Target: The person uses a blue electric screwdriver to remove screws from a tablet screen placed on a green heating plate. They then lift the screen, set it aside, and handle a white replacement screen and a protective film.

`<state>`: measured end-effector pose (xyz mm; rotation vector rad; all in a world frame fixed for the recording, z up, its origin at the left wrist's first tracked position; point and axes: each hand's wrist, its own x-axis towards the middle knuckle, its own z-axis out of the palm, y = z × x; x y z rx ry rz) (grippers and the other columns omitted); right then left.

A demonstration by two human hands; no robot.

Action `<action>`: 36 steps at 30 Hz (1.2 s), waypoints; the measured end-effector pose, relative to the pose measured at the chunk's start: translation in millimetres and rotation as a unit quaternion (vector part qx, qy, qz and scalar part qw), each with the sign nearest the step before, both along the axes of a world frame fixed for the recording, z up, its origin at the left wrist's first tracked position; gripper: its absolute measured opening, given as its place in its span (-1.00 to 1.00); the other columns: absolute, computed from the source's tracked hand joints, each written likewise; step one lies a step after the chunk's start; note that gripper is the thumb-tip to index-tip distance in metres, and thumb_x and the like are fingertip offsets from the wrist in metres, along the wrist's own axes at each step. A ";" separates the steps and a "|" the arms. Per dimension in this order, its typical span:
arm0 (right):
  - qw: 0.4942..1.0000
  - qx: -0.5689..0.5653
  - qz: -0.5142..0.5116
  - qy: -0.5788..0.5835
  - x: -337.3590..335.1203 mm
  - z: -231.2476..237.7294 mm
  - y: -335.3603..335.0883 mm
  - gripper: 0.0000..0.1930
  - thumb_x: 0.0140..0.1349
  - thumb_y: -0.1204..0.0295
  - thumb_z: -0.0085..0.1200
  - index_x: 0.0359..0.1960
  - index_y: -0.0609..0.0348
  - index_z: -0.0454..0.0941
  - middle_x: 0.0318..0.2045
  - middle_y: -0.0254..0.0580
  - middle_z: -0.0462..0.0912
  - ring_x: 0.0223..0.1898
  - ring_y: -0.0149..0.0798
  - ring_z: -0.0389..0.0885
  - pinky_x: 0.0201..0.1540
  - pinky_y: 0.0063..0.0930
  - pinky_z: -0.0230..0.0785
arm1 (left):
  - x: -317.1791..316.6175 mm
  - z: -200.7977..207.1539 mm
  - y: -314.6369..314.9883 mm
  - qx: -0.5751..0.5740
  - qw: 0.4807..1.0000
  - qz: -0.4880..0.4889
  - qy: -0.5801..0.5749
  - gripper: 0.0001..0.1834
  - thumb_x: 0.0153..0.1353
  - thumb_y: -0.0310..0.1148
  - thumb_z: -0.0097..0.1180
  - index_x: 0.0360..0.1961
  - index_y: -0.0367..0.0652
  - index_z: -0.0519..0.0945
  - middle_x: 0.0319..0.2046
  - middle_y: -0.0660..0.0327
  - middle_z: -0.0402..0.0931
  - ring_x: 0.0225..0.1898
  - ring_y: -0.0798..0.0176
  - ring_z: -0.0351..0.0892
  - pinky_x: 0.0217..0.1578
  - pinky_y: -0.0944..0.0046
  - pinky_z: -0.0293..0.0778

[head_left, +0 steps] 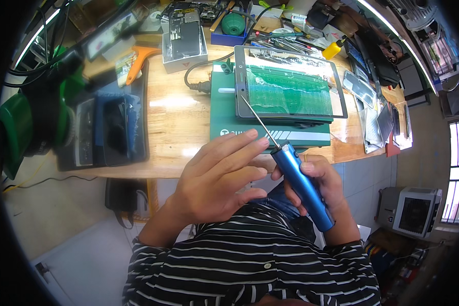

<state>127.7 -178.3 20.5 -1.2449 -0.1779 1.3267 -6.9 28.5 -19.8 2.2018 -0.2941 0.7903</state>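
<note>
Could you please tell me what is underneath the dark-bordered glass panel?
Under the glass panel sits a green machine; green shows through the clear middle. What lies behind the opaque dark border cannot be seen.

Shows metallic blue on the tool (302, 181), green on the machine (221, 115), white-striped black on the shirt (255, 245), yellow on the bottle (332, 50).
</note>
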 end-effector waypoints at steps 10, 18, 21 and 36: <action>1.000 0.009 -0.006 0.013 0.4 -3.8 -1.6 -0.44 0.32 0.08 -0.12 -0.07 0.49 0.53 -0.65 -0.06 0.55 -0.77 -0.35 0.48 -0.72 -0.60 0.34 | 21.7 2.6 -10.8 0.008 1.000 -0.007 -0.020 -0.57 0.05 -0.48 0.37 -0.02 -0.20 0.54 0.16 -0.15 0.53 0.23 -0.19 0.52 0.20 -0.09 0.44; 1.000 0.027 -0.014 0.003 1.8 -5.2 -0.9 -0.44 0.33 0.08 -0.12 -0.09 0.50 0.54 -0.64 -0.02 0.55 -0.76 -0.33 0.49 -0.71 -0.59 0.35 | 29.4 1.7 -15.6 0.000 0.999 -0.037 -0.010 -0.51 0.03 -0.48 0.39 0.00 -0.22 0.49 0.17 -0.23 0.51 0.25 -0.29 0.48 0.21 -0.16 0.42; 1.000 0.023 -0.018 0.002 1.6 -4.8 -0.1 -0.45 0.34 0.09 -0.13 -0.10 0.50 0.54 -0.64 -0.04 0.55 -0.76 -0.33 0.49 -0.70 -0.58 0.36 | 32.0 1.7 -16.5 -0.007 0.999 -0.046 -0.011 -0.48 0.02 -0.48 0.40 0.02 -0.23 0.47 0.17 -0.25 0.50 0.26 -0.31 0.47 0.22 -0.17 0.42; 0.999 0.033 -0.032 0.003 -0.1 -6.7 -2.3 -0.45 0.36 0.11 -0.18 -0.10 0.51 0.53 -0.64 -0.04 0.55 -0.75 -0.32 0.51 -0.70 -0.57 0.37 | 39.8 1.5 -17.8 -0.020 0.997 -0.077 -0.006 -0.42 -0.02 -0.49 0.40 0.06 -0.28 0.45 0.18 -0.30 0.46 0.26 -0.34 0.44 0.24 -0.15 0.42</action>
